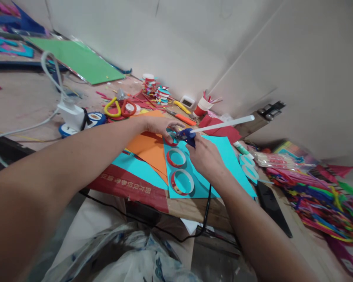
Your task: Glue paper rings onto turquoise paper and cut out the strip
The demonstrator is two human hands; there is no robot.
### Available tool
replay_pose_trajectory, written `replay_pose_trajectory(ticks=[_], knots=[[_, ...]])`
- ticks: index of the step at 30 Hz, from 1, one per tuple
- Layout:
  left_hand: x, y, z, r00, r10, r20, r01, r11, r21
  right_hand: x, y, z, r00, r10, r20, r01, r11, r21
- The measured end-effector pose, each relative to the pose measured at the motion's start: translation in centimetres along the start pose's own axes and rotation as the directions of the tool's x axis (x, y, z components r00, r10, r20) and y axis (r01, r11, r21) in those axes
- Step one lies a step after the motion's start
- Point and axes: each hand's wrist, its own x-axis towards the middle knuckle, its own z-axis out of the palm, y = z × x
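In my right hand (207, 154) is a blue hot glue gun (188, 136), a long white glue stick (226, 123) jutting from its back. Its nozzle end points left, towards my left hand (161, 127). My left fingers are curled at a small paper ring (172, 141), partly hidden by them. Two more red-and-white paper rings, a middle one (168, 158) and a nearer one (176, 187), stand on a turquoise sheet (206, 188). Orange paper (148, 150) lies under my left wrist.
Scissors with yellow and red handles (113, 109) lie beyond my left forearm. Farther back stand decorated paper rolls (162, 95) and a cup of sticks (202, 105). A black phone (273, 207) and colourful pipe cleaners (320, 203) are at right. The glue gun's black cord (207, 211) drops over the table edge.
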Motion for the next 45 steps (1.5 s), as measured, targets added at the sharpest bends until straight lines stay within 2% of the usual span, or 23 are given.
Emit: replay_pose_trajectory(ticks=[5, 11, 15, 22, 26, 31, 40, 45], knots=[[-0.1, 0.1, 0.0, 0.999, -0.043, 0.027, 0.043, 0.999, -0.012, -0.9, 0.0, -0.7, 0.999, 0.039, 0.031, -0.039, 0.999, -0.016], [-0.4, 1.0, -0.1, 0.999, -0.039, 0.019, 0.039, 0.999, 0.016, -1.8, 0.6, -0.4, 0.999, 0.018, -0.052, -0.014, 0.998, 0.065], [-0.4, 0.9, 0.1, 0.999, -0.036, -0.001, 0.036, 0.999, -0.002, -2.1, 1.0, -0.2, 0.997, 0.025, -0.072, -0.019, 0.997, 0.079], [-0.3, 0.3, 0.2, 1.000, -0.029, 0.010, 0.029, 1.000, -0.006, -1.6, 1.5, 0.4, 0.996, 0.047, -0.079, -0.036, 0.991, 0.133], [-0.4, 0.2, 0.2, 0.999, -0.033, 0.011, 0.033, 0.999, -0.032, -1.2, 1.4, 0.8, 0.998, 0.041, -0.043, -0.036, 0.993, 0.114], [-0.4, 0.1, 0.3, 1.000, 0.009, 0.012, -0.009, 0.999, -0.037, -1.7, 0.9, -0.1, 1.000, 0.027, -0.008, -0.026, 0.997, 0.068], [-0.1, -0.1, 0.2, 1.000, -0.008, 0.010, 0.009, 0.999, -0.046, -1.4, 0.1, -0.9, 0.999, 0.039, 0.035, -0.040, 0.999, 0.028], [-0.1, -0.1, 0.3, 1.000, 0.005, -0.011, -0.006, 0.999, -0.034, -1.0, 0.1, -0.2, 1.000, -0.007, -0.030, 0.010, 0.996, 0.090]])
